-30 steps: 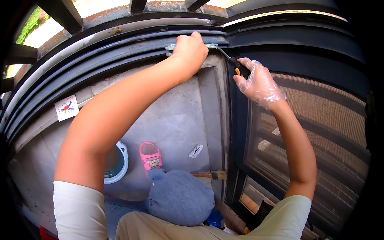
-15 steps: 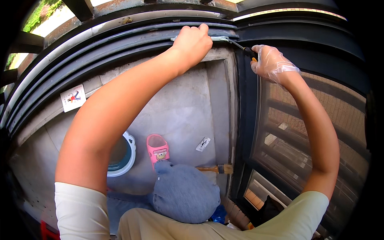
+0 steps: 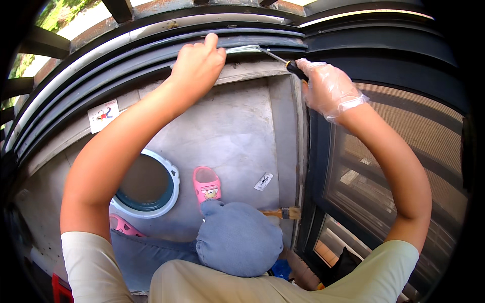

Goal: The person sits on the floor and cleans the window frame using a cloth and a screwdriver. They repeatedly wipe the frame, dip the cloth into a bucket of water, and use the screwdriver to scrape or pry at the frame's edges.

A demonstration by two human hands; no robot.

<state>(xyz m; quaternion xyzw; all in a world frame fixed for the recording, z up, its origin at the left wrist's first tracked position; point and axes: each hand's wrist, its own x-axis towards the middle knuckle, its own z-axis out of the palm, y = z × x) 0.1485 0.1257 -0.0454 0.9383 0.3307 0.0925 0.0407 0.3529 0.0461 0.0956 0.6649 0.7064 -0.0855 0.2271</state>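
pale cloth strip (image 3: pixel 245 49) in far track (image 3: pixel 278 40), long axis left-right, just right of nearer left hand (image 3: pixel 198 61); cannot tell if grip pinches it. right hand (image 3: pixel 329 90) wraps screwdriver (image 3: pixel 296 70), tip at strip's right end.

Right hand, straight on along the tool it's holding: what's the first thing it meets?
Probably the pale cloth lying along the window track, right at the tip of the tool in the right hand. Contact or depth there is hard to judge.

Glossy plastic glove (image 3: pixel 331 91); matt metal track (image 3: pixel 136 65)
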